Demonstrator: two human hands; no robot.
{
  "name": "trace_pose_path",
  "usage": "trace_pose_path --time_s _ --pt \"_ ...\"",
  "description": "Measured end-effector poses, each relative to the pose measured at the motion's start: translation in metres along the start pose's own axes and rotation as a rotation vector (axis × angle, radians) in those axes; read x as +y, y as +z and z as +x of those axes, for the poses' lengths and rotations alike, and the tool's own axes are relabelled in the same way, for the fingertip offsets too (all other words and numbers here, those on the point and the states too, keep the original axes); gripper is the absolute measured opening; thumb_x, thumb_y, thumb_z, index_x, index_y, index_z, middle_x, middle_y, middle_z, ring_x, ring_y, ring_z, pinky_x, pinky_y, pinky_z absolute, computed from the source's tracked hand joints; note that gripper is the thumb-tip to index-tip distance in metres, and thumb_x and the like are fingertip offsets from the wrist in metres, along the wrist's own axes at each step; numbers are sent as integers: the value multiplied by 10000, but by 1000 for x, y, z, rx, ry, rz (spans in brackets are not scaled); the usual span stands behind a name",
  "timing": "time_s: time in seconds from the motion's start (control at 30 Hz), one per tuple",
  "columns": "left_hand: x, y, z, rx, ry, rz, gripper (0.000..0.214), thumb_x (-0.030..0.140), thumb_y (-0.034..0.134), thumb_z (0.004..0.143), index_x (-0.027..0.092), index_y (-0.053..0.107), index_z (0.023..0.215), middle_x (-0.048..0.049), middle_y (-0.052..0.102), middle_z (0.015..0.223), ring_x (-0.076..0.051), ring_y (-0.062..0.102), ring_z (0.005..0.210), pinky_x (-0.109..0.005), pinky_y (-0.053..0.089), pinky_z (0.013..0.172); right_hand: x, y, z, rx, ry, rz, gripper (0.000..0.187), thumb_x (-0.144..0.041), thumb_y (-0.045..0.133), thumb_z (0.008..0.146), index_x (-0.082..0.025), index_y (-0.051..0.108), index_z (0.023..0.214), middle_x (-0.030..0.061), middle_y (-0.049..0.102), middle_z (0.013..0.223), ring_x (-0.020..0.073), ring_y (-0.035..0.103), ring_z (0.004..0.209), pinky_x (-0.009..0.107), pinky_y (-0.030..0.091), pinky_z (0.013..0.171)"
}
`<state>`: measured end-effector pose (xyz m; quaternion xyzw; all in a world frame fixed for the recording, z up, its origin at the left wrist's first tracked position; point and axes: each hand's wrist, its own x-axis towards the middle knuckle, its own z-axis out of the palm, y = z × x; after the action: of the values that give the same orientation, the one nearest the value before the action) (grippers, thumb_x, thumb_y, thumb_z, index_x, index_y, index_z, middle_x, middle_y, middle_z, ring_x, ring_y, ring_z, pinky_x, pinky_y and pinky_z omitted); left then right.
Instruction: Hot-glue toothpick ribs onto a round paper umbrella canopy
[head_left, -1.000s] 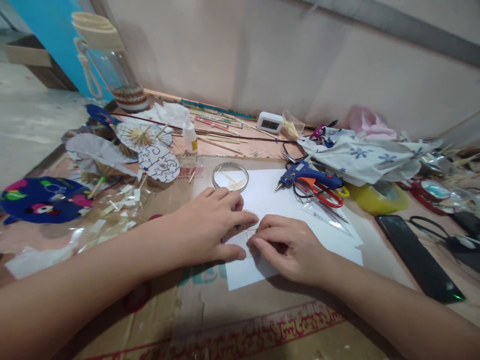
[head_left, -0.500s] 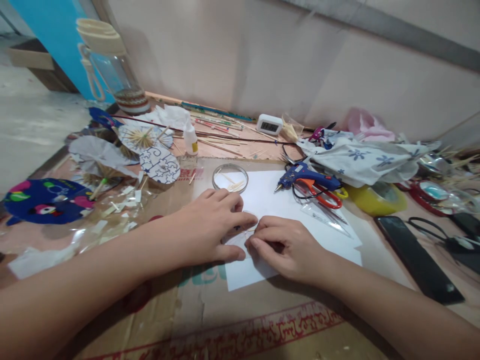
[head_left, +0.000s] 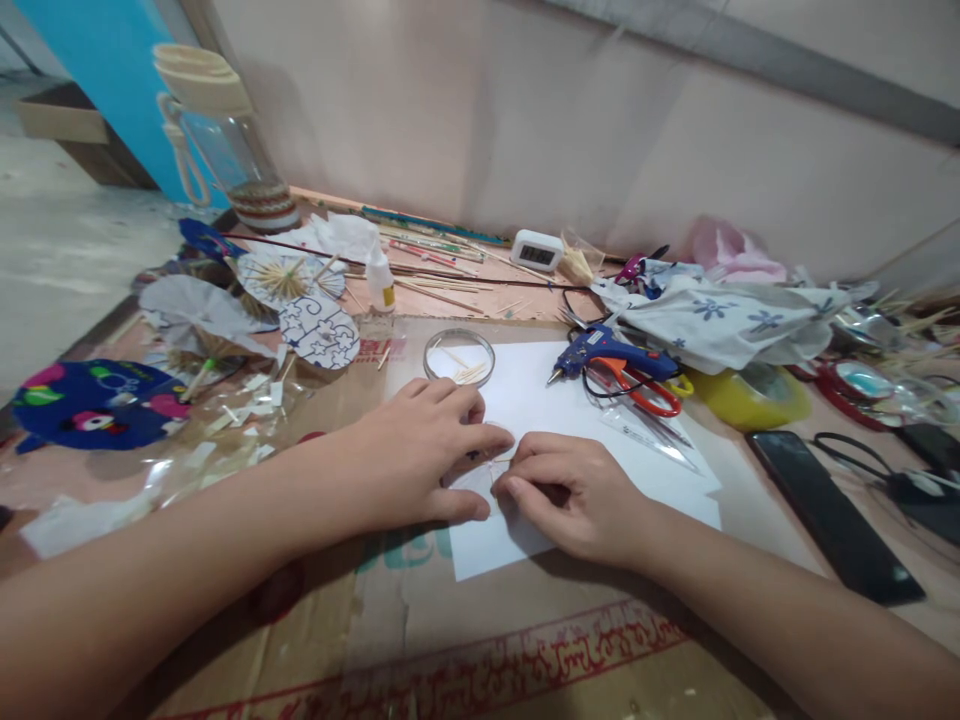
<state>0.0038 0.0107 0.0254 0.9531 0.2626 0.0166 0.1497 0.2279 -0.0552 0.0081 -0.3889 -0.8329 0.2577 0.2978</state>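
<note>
Cardboard-Covered Bench (head_left: 405,610): Small Pale Piece Under Two Hands

From my remote station I found the small pale piece (head_left: 474,482) lying on white paper (head_left: 540,395), between the hands and partly covered by them. Thin lines crossed it; I could not establish their material.

The left hand (head_left: 431,455) lay palm down over it, thumb and forefinger spread well apart on either side, gripping nothing that I could see. The right hand (head_left: 577,495) was curled, its thumb and forefinger drawn close together at the piece's right edge. Whether they pinched anything, I could not determine.

Just beyond the left fingers I noted a clear ring (head_left: 492,362) with pale sticks (head_left: 471,376) inside its outline. To the right, a blue glue gun (head_left: 615,347) partly overlapped orange-handled scissors (head_left: 664,405). Farther right lay a yellow tape roll (head_left: 746,400) and a black phone (head_left: 832,515).

Leftward I recorded a patterned paper disc (head_left: 320,332) and a small white bottle (head_left: 379,280). Near the wall (head_left: 525,120) stood a white digital timer (head_left: 536,250).
</note>
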Motion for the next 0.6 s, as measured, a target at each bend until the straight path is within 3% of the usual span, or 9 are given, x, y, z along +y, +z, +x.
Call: trace_pose_path --time_s 0.4,0.6 --pt "-2 1 0 -5 2 -21 583 608 794 857 359 679 1371 -79 616 1206 -325 570 1085 -450 441 966 3 1 0 -24 -85 -68 348 -161 566 970 -146 722 659 46 664 667 146 603 640 266 442 615" --pt "1 -8 -1 -83 -23 -33 590 585 775 888 388 647 1429 -86 604 1246 -355 564 1149 -479 445 976 -3 -19 4 141 -66 -55 295 -164 541 993 -125 784 831 39 687 701 123 590 597 242 428 571"
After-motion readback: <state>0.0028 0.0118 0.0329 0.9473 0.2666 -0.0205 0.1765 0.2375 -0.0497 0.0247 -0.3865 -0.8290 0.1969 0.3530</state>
